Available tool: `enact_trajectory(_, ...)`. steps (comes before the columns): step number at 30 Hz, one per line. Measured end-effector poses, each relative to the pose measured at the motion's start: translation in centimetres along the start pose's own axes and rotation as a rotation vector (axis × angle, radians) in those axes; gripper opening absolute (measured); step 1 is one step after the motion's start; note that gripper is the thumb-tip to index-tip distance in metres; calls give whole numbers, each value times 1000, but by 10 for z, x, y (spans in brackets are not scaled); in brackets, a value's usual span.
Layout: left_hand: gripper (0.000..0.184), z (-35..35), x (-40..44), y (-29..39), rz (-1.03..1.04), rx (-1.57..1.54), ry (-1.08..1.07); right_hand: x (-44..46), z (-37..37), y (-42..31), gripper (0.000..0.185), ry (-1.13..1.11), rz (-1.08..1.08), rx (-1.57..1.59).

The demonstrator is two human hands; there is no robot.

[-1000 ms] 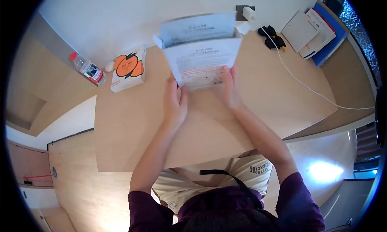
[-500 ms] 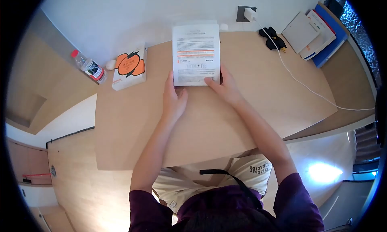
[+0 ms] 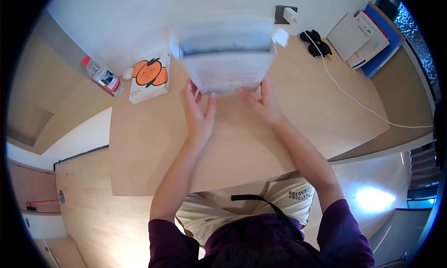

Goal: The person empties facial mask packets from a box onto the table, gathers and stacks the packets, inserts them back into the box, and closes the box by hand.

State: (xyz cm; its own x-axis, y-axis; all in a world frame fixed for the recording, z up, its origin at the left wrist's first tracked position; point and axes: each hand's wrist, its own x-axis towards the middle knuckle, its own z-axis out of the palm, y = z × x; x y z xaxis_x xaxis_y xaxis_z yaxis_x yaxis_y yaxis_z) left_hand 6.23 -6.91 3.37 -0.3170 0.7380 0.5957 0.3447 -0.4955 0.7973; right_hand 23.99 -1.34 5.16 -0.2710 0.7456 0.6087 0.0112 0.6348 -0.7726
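A white box (image 3: pixel 228 71) with faint print is held up over the far part of the desk, blurred by motion. Its upper end appears open, with flaps standing out at the sides and a dark gap showing inside. My left hand (image 3: pixel 199 116) grips its lower left corner, thumb towards me. At the lower right corner, my right hand (image 3: pixel 264 104) closes on it with the thumb across the front. What lies inside the box cannot be made out. Left of it, another white box (image 3: pixel 150 77) with orange fruit printed on it lies on the desk.
A red-capped bottle (image 3: pixel 103 76) and a small white round object (image 3: pixel 128 73) are at the left. Sunglasses (image 3: pixel 315 43) lie at the back right under a white cable (image 3: pixel 347 94) from a wall charger (image 3: pixel 290 15). Books (image 3: pixel 368 40) lean at the right.
The box has tipped towards me, so its upper end now shows with flaps apart. Both hands have kept hold of its lower corners. The other objects stay put.
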Motion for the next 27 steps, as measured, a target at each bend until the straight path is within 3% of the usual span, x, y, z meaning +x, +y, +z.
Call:
enact_trajectory(2, 62, -4, -9, -14, -6, 13, -2, -3, -2, 6, 69, -15, -111, -202)
enact_trajectory(4, 62, -6, -7, -6, 80, 68, 3, -4, -2, 7, 79, -14, -170, -149)
enact_trajectory(6, 58, -7, 3, 19, 258, 168, 16, -2, 0, 3, 92, 2, -175, 159)
enact_trajectory(7, 56, 1, 1, 6, 184, -63, 107, -2, 0, 3, 90, 6, -83, 231)
enact_trajectory(9, 55, 4, 0, 9, 208, -66, 89, 4, 2, 7, 86, 20, 139, 453)
enact_trajectory(10, 55, 4, -1, 11, 217, -68, 80, 2, -1, 7, 80, -24, -105, 163)
enact_trajectory(11, 59, 4, -3, 7, 68, 43, 12, 1, -5, 5, 74, 2, -352, -116)
enact_trajectory(12, 64, 2, -6, 1, -81, 154, -57, -4, -3, 15, 67, -41, -98, -124)
enact_trajectory(14, 69, -5, -4, -16, -144, 328, -242, 0, -3, 6, 67, -87, 357, 74)
enact_trajectory(17, 70, -4, -5, -30, -110, 167, -193, 2, -5, 48, 67, -50, 77, -66)
enact_trajectory(23, 71, -2, -10, -8, -138, 178, -165, -5, 0, 26, 67, -39, 216, 80)
enact_trajectory(26, 67, -3, -7, -3, 9, 247, -125, -8, 0, 36, 62, -46, 178, -6)
enact_trajectory(27, 64, -3, -6, 1, 58, 288, -104, -9, -3, 41, 60, -59, 68, -90)
